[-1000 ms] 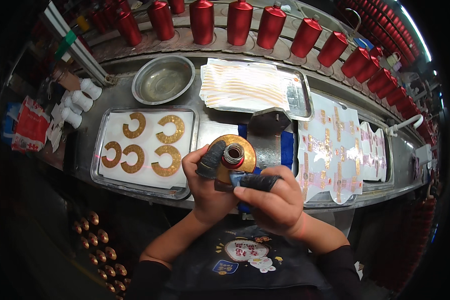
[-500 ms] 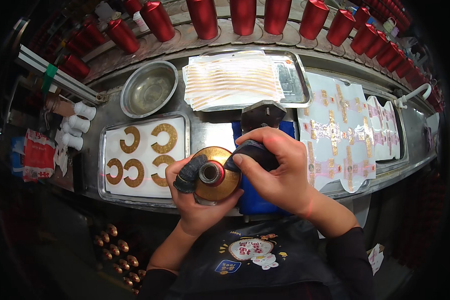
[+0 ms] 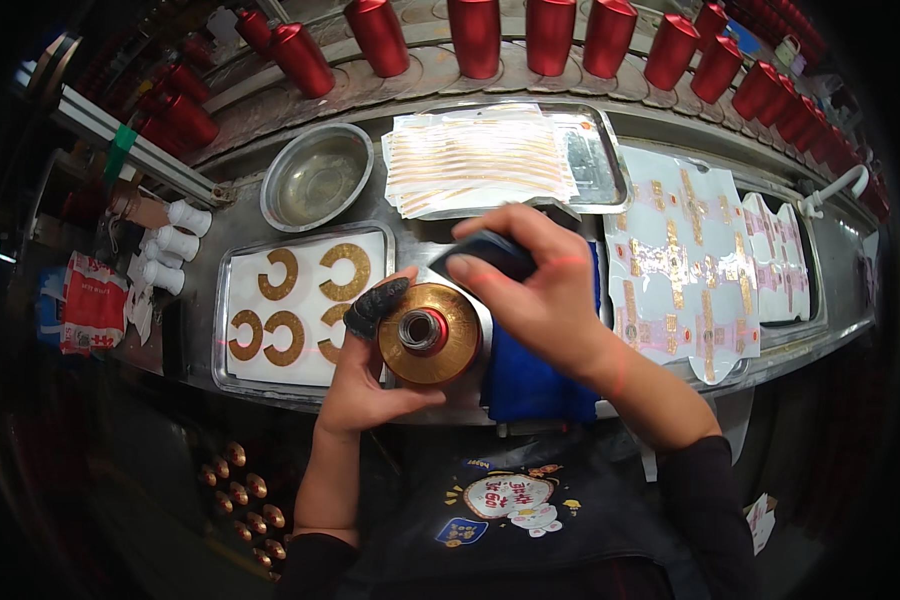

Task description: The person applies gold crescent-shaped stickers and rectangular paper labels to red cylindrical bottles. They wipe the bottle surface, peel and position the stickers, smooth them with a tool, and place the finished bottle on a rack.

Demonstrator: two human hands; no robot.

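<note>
Bottle (image 3: 452, 352), gold-shouldered with a red-based, threaded neck, is held just left of the blue cloth (image 3: 542, 375), wrapped at its side by the left hand (image 3: 358, 375), thumb and black-covered finger curled around. Right hand (image 3: 542, 280) is pinched in over the cloth's far part, seemingly apart from the bottle; whether the dark piece (image 3: 498, 254) at its fingers is held or worn cannot be told. Bottle judged stiff, smooth, likely slippery, weight unclear; best gripped by its sides, below the shoulder.
</note>
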